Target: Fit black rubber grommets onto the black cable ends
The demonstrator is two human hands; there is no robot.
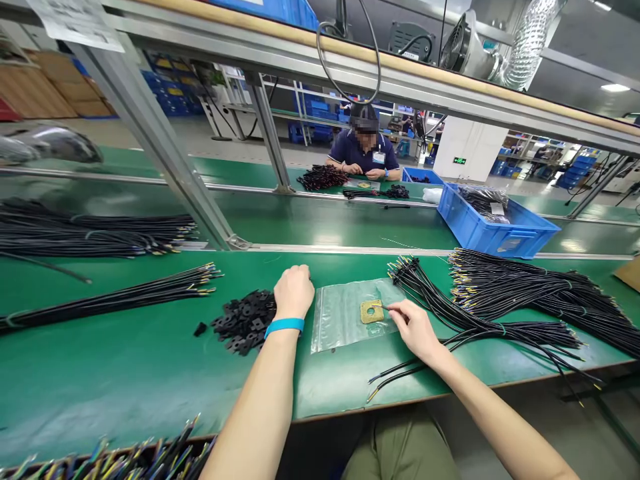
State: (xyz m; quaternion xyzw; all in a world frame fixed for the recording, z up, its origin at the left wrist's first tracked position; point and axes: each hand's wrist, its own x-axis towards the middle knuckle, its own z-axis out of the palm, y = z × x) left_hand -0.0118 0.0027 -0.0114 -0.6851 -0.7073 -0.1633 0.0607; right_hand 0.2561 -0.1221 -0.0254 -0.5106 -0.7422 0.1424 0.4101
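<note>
My right hand (414, 328) pinches a thin black cable, and the cable's stripped end reaches over a square yellow sponge (365, 315) with a round hole. Beneath the sponge lies a clear zip bag (334, 319), flat on the green bench. My left hand (294, 288) is curled with its back towards me, between the bag's left edge and a heap of small black plastic parts (244, 327). Its fingertips are hidden, so anything in them is out of sight. Two loose black cable ends (383, 388) stick out below my right wrist.
Cable bundles lie at right (515, 290) and left (125, 299); more cable ends (125, 460) stand at the lower left. A blue bin (500, 227) sits behind the right bundles. Metal frame posts (160, 133) rise beyond. Across the bench, a person (363, 150) handles parts.
</note>
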